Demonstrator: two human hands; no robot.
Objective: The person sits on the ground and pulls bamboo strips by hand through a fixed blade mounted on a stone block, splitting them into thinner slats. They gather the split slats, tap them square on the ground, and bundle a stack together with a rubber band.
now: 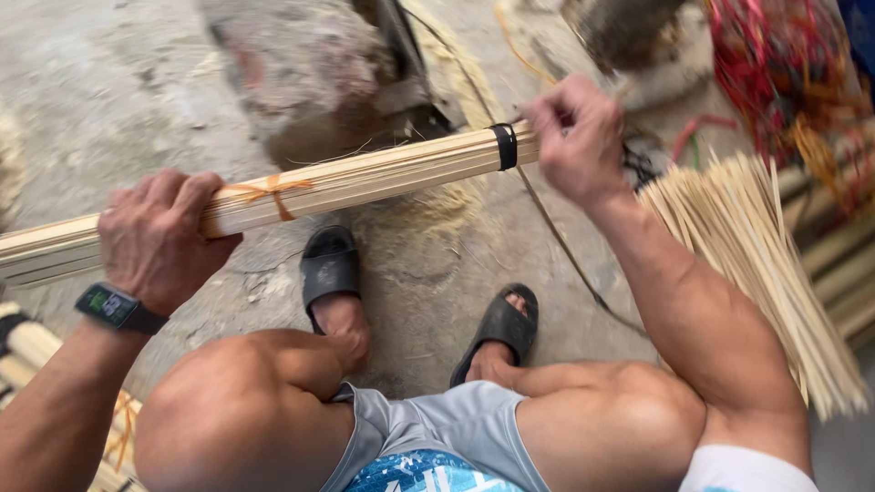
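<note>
Bundle of pale split bamboo strips point(365, 180) held in the air across the person's front, above the knees and the black sandals point(330, 264). Long axis runs from lower left to upper right, slightly rising toward the right.

Left hand point(159, 239): wrapped around the bundle near its left part, fingers over the top, clamped. Orange string tie point(272, 191) sits just right of this hand. Dark wristwatch point(115, 308) on that wrist.

Right hand point(576, 137): closed at the bundle's right end, just beside the black band point(504, 146); what the fingers pinch, cannot tell.

Both hands on the bundle, well apart.

Containers: none seen. Loose sheaf of thin bamboo sticks point(756, 264) fans out on the concrete floor point(100, 91) at right, under the right forearm. Red and yellow cords point(775, 73) piled top right.
</note>
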